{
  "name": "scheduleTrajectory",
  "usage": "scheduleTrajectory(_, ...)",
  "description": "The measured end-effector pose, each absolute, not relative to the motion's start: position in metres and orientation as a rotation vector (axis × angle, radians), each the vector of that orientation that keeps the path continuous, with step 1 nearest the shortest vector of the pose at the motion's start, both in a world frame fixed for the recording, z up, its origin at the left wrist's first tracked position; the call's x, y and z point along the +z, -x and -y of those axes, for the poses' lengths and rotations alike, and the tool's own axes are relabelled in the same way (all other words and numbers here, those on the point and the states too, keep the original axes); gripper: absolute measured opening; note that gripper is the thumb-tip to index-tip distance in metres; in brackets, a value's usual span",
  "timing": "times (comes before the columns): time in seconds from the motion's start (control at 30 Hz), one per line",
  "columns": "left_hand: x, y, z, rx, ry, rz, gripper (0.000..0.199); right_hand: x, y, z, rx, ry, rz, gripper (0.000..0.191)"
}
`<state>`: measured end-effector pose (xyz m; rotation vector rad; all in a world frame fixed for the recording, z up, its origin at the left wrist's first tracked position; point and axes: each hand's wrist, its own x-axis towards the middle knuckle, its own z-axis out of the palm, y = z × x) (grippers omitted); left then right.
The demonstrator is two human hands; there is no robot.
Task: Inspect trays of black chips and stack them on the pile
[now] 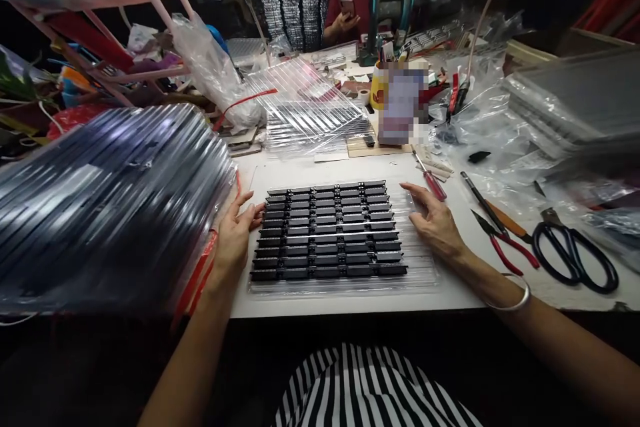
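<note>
A clear ribbed plastic tray (421,267) lies flat on the white tabletop, filled with rows of black pinned parts (330,238) that look like electronic connectors. My left hand (234,230) is at the tray's left edge, fingers apart, fingertips near the ends of the rows. On the opposite side, my right hand (435,220) rests by the right edge with index finger stretched forward and thumb apart from it. Neither hand is lifting the tray. To the left of my left hand, a stack of dark-filled ribbed trays (100,213) bears red ties at its side.
Right of the tray lie red-handled pliers (510,247), black-handled scissors (575,253) and a screwdriver (434,183). Clear ribbed trays (310,100) are piled behind. A yellow cup (378,87) stands near plastic bags (490,120). Across the table a person (345,7) holds a phone.
</note>
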<state>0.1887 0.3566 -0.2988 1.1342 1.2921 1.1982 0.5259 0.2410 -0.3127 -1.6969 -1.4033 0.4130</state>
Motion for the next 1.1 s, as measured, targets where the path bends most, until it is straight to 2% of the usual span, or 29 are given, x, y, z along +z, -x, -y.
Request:
scheduleTrajectory(0.2, -0.2930, -0.1851, -0.3479, 1.327, -1.080, -1.039, 0.032, -0.3086, -0.5201, -0.2390, 0.518, 1.446, 1.247, 0.057)
scheduleTrajectory(0.8, -0.2900, -0.1841, -0.3502, 1.436, -0.900, -0.901, 0.040, -0.3109, -0.5183, -0.2401, 0.434, 1.388, 1.157, 0.056)
scheduleTrajectory(1.1, -0.2941, -0.1835, -0.3522, 1.436, -0.984, -0.935, 0.036, -0.3076, -0.5176, -0.2384, 0.430, 1.360, 1.157, 0.055)
